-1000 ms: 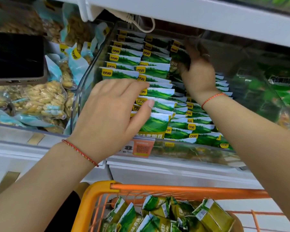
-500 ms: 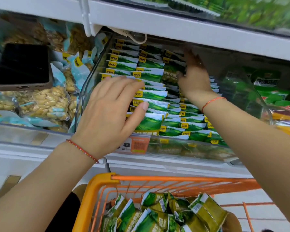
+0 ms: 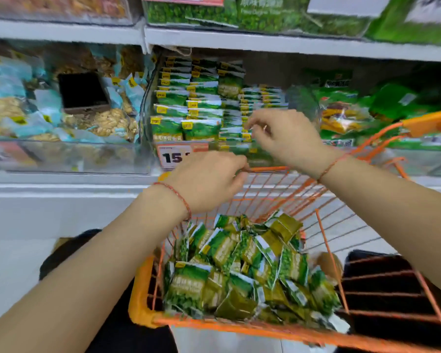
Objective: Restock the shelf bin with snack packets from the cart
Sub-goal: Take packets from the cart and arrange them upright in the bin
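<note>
Head view – 2 hands (image 3: 242,161), 1 cart (image 3: 143,304), 1 bin (image 3: 148,115).

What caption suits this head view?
Empty hands, left and right, between stocked shelf bin and cart of packets.
</note>
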